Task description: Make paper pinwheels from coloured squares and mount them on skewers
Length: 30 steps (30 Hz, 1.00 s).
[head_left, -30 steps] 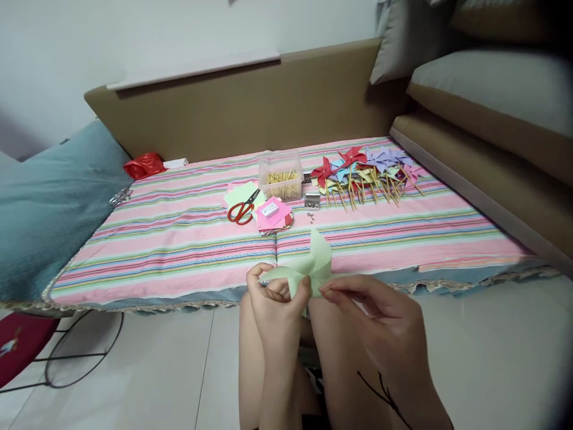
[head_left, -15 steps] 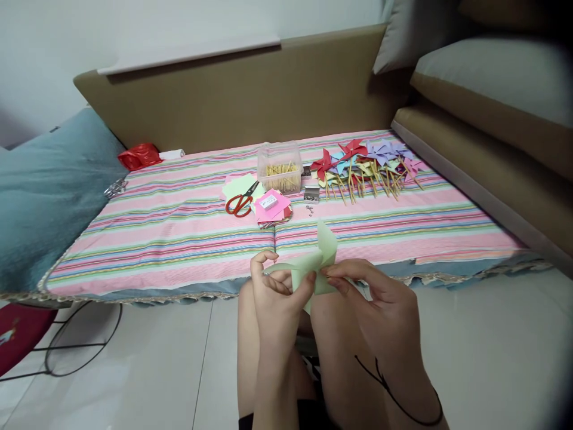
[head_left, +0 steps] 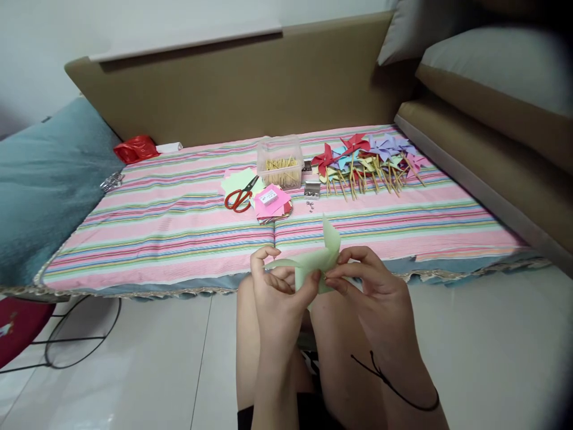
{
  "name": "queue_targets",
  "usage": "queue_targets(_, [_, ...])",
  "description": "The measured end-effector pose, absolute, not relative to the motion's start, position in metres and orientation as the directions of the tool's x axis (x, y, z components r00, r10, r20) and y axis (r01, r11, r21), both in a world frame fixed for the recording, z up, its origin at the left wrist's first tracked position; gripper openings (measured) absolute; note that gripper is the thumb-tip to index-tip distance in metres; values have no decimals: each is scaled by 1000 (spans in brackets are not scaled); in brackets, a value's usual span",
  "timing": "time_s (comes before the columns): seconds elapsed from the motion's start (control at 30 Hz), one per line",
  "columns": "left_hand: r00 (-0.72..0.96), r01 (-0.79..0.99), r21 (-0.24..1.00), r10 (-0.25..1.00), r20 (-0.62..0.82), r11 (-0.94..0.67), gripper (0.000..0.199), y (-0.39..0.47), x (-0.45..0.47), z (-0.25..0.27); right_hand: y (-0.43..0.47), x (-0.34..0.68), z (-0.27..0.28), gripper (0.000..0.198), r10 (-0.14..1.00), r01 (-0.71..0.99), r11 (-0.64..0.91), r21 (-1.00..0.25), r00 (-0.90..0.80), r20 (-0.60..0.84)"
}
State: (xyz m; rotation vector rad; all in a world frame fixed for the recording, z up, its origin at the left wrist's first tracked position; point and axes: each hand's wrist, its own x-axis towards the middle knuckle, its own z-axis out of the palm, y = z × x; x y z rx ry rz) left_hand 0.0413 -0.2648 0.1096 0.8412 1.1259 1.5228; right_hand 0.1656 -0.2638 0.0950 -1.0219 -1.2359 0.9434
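Note:
Over my knees, my left hand (head_left: 282, 292) grips a light green paper pinwheel (head_left: 308, 263), its thumb pressed near the middle and its index finger curled above. The blades are folded inward, and one pointed blade stands up at the top right. My right hand (head_left: 371, 292) is closed at the pinwheel's centre, thumb and fingertip pinching what looks like a small metal pin (head_left: 324, 276). Its index finger touches the paper's right side. Behind the hands, a small open box (head_left: 312, 190) holds metal pins, with several loose pins (head_left: 310, 206) in front of it.
On the striped cloth (head_left: 179, 233) lie red-handled scissors (head_left: 240, 200), coloured paper squares (head_left: 273, 209) with a small white box on top, and a clear tub (head_left: 280, 164) of sticks. Finished pinwheels (head_left: 367, 161) are heaped at the right. A red plastic bag (head_left: 135, 149) lies far left.
My right index finger has lifted from its pinch and moved up to the paper's right side. The pinwheel has shifted slightly right. The view has tilted a little.

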Motion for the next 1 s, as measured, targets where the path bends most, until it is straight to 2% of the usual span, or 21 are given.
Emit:
queue_targets(0.57, [-279, -296, 955, 959, -53, -34, 57, -268, 44, 119, -266, 165, 100, 11, 959, 96, 223, -970, 156, 236])
queue_targets(1.0, [-316, -278, 957, 949, -8, -85, 54, -269, 48, 123, -266, 165, 100, 7, 968, 78, 187, -979, 157, 197])
